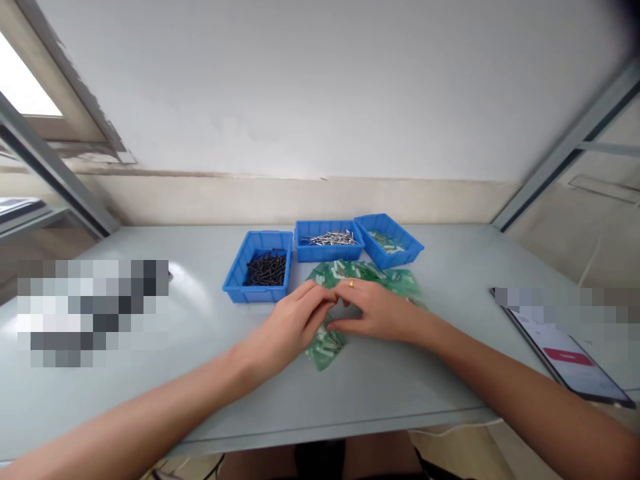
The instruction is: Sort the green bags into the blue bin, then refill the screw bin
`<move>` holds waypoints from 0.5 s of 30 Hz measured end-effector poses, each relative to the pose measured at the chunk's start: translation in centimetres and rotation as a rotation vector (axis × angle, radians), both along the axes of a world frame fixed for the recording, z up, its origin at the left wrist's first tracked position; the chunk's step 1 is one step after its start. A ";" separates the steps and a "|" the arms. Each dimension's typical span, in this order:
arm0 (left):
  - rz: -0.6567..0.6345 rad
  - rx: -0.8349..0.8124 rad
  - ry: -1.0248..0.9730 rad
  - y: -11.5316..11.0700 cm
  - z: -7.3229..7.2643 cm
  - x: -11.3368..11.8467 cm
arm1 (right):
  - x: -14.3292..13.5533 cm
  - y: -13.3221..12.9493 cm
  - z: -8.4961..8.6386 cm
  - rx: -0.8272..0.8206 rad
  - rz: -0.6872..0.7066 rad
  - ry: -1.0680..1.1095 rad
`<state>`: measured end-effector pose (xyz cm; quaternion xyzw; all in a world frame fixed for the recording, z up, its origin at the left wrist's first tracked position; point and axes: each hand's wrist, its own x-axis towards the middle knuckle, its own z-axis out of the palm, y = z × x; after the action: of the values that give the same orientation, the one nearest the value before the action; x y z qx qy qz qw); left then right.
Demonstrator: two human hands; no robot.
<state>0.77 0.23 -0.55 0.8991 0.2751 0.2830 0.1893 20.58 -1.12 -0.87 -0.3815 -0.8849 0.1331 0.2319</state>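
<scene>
Translucent green plastic packaging (325, 353) is lying on the tabletop (395, 390), beneath and around the two hands and in front of three blue trays. It is showing a thin, wrinkled, glossy film, and short white pieces and slim metallic ones are showing through it. Whether it is forming one sheet or several bags, I cannot tell, since the hands are covering its middle.

The rear portion is spreading sideways, its long axis running left to right across the tabletop. The front portion is projecting from under the hands, narrowing to a corner that is pointing toward the near edge. The enclosed pieces are lying in mixed directions.

The left hand (287, 317) is bringing thumb and forefinger narrowly together. The right hand (375, 310), wearing a gold-coloured ring (351, 284), is arching its fingers, its thumb standing apart beneath them. The fingertips of both hands are meeting above the packaging; whether either is gripping anything, I cannot tell.

The left tray (256, 295), ribbed and rectangular, is containing dark, slender screws (267, 270). The middle tray (330, 254) is holding shiny, silver-coloured, thin metal fasteners (334, 238), heaped in crossing directions. The right tray (406, 257) is sitting at an angle, carrying small pale pieces (393, 245). A flat, dark-edged touchscreen device (565, 353) is resting to the right, its screen facing up.
</scene>
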 end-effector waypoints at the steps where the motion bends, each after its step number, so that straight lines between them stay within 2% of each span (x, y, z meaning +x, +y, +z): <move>1: -0.001 -0.011 -0.005 -0.1 0.0 0.0 | -0.1 0.0 -0.2 -0.022 -0.010 -0.005; 6: 0.049 -0.149 -0.074 -0.2 0.5 0.1 | -0.3 0.0 0.0 -0.139 0.008 0.008; 11: 0.131 -0.350 -0.276 0.5 0.7 0.1 | 0.5 0.0 1.5 -0.214 -0.144 0.273; 15: 0.096 -0.532 -0.410 0.8 0.8 0.3 | 1.1 0.1 2.1 -0.312 -0.195 0.477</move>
<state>1.12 0.99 0.29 0.7287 0.3377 0.3847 0.4549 21.67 -1.00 1.19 -0.4535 -0.7336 0.3305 0.3833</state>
